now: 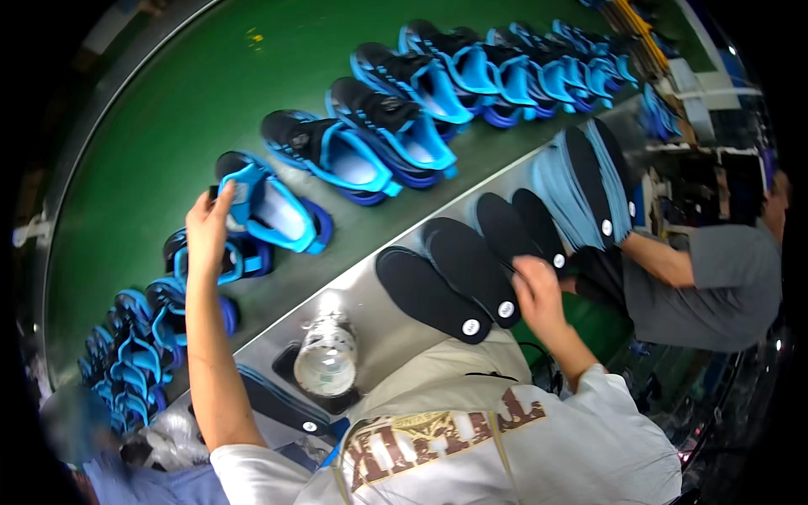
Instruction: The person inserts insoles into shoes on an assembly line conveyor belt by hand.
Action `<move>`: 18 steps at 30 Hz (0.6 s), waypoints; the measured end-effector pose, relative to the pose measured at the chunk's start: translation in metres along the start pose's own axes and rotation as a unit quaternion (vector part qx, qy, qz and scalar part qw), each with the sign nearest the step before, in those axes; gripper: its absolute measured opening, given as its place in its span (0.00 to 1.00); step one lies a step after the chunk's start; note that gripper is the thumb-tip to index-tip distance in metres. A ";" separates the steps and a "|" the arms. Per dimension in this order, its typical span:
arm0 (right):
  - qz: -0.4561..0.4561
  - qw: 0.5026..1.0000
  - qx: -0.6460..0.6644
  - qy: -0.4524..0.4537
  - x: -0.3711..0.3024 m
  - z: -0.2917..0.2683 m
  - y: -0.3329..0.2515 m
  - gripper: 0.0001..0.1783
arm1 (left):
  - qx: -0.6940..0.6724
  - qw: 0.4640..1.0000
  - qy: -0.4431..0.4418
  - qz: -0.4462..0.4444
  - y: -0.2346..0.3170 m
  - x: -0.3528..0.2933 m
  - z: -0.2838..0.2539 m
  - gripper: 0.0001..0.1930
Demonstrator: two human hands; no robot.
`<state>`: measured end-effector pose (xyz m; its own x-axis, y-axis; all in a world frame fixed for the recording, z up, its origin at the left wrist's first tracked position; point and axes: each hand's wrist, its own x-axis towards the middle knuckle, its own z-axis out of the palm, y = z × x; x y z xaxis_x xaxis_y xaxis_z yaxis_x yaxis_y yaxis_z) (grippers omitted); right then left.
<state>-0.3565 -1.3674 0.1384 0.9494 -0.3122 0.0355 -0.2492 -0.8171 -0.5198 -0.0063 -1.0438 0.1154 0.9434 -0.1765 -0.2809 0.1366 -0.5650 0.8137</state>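
In the lower left of the frame, a cluster of blue-and-black shoes [139, 362] stands on the green surface [168, 126]; it is better that the left forearm passes above them without pushing any. Left of the centre, the left hand [210, 220] has thumb and fingers closed on the tongue of one shoe [279, 212], whose toe points to the upper left. This grip looks suitable, in my judgement: the tongue should be drawn well back, so that the opening is wide, but not so hard that the shoe turns. Below the centre, a clear round container [326, 366] stands on the metal counter [370, 324], and the arms should avoid it. At the centre, two black insoles [459, 261] lie partly overlapped, each with a round white label near one end. Right of them, the right hand [540, 296] has bent fingers gathered at the second pair of insoles [505, 227]; whether it pinches one, I cannot tell. To lift only one, it seems wise to check that no other clings to it. Further right, a blue-grey insole stack [572, 194] is near a co-worker's forearm [661, 259], so small movements are advisable there.
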 end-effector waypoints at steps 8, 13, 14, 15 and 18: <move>0.067 0.975 -0.184 -0.102 0.012 0.006 0.067 0.27 | 0.171 0.978 0.116 0.028 0.008 -0.017 0.015 0.24; 0.095 0.979 -0.149 -0.105 0.026 -0.020 0.049 0.20 | 0.209 0.977 0.045 0.006 0.017 -0.021 0.005 0.26; 0.067 0.986 -0.124 -0.090 0.035 -0.036 0.037 0.19 | 0.186 0.982 0.033 -0.007 0.017 -0.023 0.005 0.26; 0.095 0.992 -0.074 -0.047 0.046 -0.050 0.021 0.17 | 0.151 0.988 0.027 0.001 0.016 -0.027 0.007 0.26; -0.012 0.999 0.010 0.030 0.091 -0.077 -0.049 0.17 | 0.092 0.996 0.021 -0.002 0.012 -0.036 0.013 0.26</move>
<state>-0.2727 -1.3937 0.2329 0.9420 -0.3209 0.0988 -0.2219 -0.8157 -0.5342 -0.0423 -1.0549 0.1282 0.9554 -0.1426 -0.2584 0.0857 -0.7037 0.7053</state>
